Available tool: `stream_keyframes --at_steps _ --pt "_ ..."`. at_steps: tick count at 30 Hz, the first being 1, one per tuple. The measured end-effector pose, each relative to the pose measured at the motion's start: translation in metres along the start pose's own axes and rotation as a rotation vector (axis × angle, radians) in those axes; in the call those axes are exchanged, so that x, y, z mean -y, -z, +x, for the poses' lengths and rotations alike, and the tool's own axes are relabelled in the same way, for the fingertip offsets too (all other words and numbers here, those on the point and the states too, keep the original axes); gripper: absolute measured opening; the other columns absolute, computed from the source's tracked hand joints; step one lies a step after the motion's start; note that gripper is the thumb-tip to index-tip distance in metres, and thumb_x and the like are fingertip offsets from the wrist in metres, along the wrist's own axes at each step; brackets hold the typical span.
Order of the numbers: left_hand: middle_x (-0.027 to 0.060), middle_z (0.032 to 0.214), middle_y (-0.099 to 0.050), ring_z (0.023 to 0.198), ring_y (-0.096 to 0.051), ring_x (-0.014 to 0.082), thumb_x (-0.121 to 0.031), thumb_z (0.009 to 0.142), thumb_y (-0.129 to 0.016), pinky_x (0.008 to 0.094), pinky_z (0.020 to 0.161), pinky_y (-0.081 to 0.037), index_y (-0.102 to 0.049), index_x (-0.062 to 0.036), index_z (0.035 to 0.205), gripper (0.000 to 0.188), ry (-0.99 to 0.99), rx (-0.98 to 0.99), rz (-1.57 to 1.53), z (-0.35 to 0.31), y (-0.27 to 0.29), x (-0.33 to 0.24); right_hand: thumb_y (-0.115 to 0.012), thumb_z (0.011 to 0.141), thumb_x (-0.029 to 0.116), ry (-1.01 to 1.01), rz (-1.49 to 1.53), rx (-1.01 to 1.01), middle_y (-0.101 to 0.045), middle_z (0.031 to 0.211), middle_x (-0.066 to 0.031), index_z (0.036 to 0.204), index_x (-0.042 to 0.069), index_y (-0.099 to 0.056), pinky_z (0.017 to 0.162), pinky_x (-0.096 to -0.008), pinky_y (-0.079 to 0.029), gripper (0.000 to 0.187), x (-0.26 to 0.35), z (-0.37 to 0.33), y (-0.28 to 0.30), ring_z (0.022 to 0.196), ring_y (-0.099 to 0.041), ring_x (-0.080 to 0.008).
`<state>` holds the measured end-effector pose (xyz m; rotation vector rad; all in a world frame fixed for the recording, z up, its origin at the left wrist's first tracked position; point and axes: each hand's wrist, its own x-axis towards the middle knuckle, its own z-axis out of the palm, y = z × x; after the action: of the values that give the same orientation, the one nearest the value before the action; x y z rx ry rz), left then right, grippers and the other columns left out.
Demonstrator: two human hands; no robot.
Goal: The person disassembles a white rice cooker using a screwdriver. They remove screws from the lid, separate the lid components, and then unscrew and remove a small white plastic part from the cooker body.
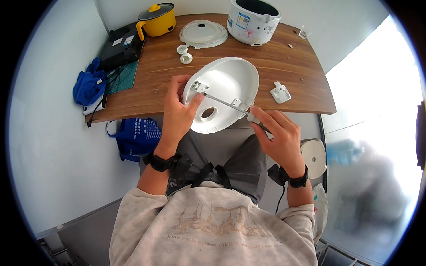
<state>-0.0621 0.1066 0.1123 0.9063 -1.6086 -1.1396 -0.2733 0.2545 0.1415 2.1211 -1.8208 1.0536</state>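
My left hand (179, 108) grips the rim of a white plastic rice cooker lid shell (239, 82), tilted up so its hollow inside faces me. A round hole shows low in the shell. In my right hand (277, 133) is a screwdriver (226, 104), held by its handle with the shaft crossing the shell's inside. Its tip ends at a small bracket (199, 86) on the left edge, close to my left thumb. Whether the tip sits in a screw is too small to tell.
The white cooker body (254, 22) stands at the back, beside a round lid plate (203, 33) and two small white rings (186, 58). A yellow pot (156, 20), a cutting mat (123, 77) and a blue cloth (89, 83) lie left. A small white part (280, 92) is right.
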Motion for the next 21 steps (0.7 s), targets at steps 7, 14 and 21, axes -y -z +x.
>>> stream_keyframes --at_steps 7,14,21 --pt "0.0129 0.115 -0.065 0.101 -0.064 0.0175 -0.006 0.088 -0.075 0.0319 0.088 -0.053 -0.053 -0.0033 0.123 0.041 -0.081 -0.008 0.085 -0.001 0.0 -0.002 -0.075 0.086 0.013 -0.031 -0.057 0.074 -0.064 0.084 -0.002 0.122 0.013 -0.069 0.054 -0.0322 -0.049 0.036 0.007 0.002 0.005 0.062 -0.062 -0.0201" --pt "0.0124 0.112 -0.066 0.099 -0.064 0.0181 -0.005 0.088 -0.073 0.0328 0.088 -0.052 -0.055 -0.0027 0.121 0.037 -0.123 -0.074 0.138 -0.003 -0.006 -0.005 -0.066 0.096 0.015 -0.365 0.53 0.226 -0.058 0.076 -0.007 0.119 0.005 -0.063 0.048 -0.0289 -0.043 0.026 0.012 -0.018 -0.024 0.054 -0.054 -0.0193" --pt "0.0136 0.113 -0.067 0.102 -0.066 0.0221 -0.003 0.09 -0.071 0.0349 0.09 -0.053 -0.055 -0.0034 0.12 0.034 -0.202 -0.104 0.242 -0.006 -0.009 -0.004 -0.043 0.109 0.032 -1.166 1.842 0.588 -0.049 0.07 -0.0016 0.12 0.007 -0.054 0.041 -0.0202 -0.023 0.029 0.026 -0.011 -0.015 0.045 -0.03 -0.0042"
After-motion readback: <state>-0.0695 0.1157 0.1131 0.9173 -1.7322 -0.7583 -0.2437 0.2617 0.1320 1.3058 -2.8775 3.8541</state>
